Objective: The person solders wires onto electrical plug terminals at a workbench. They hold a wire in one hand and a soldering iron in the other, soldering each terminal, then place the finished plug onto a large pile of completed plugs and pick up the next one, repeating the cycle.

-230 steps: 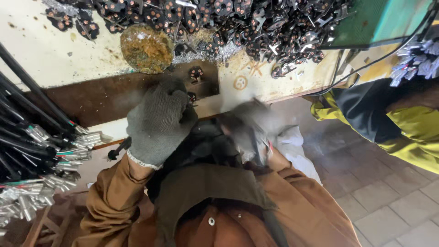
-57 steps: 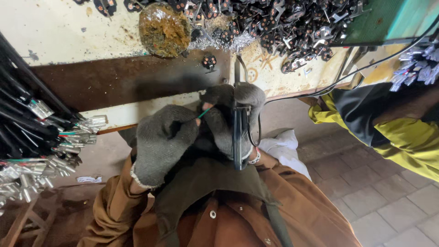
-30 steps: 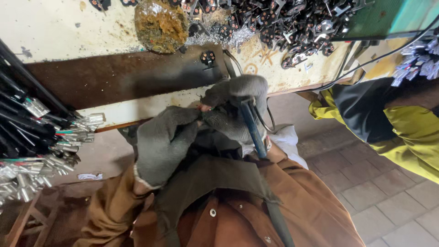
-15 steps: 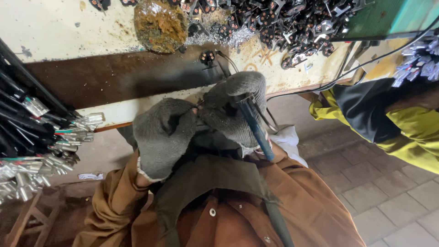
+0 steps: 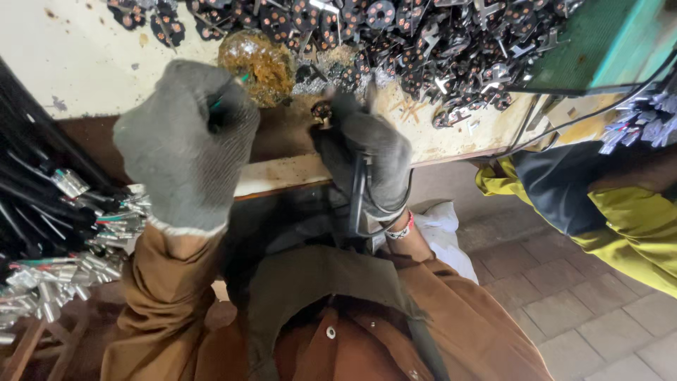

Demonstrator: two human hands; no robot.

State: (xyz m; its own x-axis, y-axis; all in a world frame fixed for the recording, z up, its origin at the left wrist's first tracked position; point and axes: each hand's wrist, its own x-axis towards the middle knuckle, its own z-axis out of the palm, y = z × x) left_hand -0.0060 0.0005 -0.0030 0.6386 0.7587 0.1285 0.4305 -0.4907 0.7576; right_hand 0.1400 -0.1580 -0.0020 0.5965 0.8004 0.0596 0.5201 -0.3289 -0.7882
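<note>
Now your left hand (image 5: 185,141) has lifted clear, clenched on a thin green wire (image 5: 227,95), while your right hand (image 5: 367,152) grips the black cable (image 5: 358,201) and presses a round connector (image 5: 323,111) against the table (image 5: 282,173)

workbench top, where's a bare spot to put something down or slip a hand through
The cream workbench top is bare at its far left, between the heap of small black metal parts and the bundle of black cables with silver terminals. A narrower strip lies bare right of the grey-gloved right hand. The back edge is crowded.
</note>
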